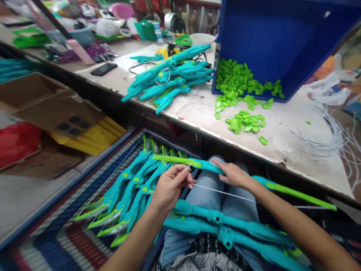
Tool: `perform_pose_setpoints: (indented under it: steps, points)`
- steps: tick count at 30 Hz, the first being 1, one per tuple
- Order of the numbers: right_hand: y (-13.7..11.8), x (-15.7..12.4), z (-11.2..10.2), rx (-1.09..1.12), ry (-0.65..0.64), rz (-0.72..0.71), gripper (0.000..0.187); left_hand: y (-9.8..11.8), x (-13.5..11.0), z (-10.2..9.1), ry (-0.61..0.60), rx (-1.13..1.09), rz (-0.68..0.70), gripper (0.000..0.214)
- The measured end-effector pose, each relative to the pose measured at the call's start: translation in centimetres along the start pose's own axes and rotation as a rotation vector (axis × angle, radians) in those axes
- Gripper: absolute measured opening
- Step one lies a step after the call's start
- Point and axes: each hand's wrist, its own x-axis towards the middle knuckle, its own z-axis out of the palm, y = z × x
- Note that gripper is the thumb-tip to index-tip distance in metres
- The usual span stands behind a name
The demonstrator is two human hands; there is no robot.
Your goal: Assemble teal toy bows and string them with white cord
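A teal toy bow (212, 167) with lime-green ends lies across my knees. My right hand (232, 174) grips its middle part, fingers on top and thumb on the near side. My left hand (175, 181) pinches the end of a white string (225, 192) just below the bow's left green section. From there the string runs right, passes under my right forearm and reaches the far green tip. Two more teal bow bodies (217, 217) rest on my lap, nearer to me. At the left, several strung bows (135, 180) lie in a row on a striped mat.
Ahead is a worktable (194, 113) with a pile of teal bow parts (172, 77), a phone (103, 69) and a tipped blue bin (270, 45) spilling small green pieces (245, 121). Loose white strings (329, 135) hang over its right side. A cardboard box (56, 109) stands left.
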Motion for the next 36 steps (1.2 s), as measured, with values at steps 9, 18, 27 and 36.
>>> perform_pose_setpoints:
  steps: [9,18,27,36]
  points:
    - [3.1,-0.4,0.1,0.286,-0.011,0.063,0.06,0.8,6.3,-4.4,0.324,0.233,0.28,0.027]
    - [2.5,-0.6,-0.3,0.287,-0.009,0.05,0.057,2.5,11.3,-4.0,0.277,0.391,0.358,0.016]
    - [2.4,-0.8,-0.3,0.255,0.015,0.037,0.057,2.4,12.0,-4.3,0.267,0.414,0.394,0.014]
    - [2.4,-1.1,0.6,0.17,0.057,-0.021,0.054,2.6,12.4,-4.0,0.13,0.276,0.338,0.031]
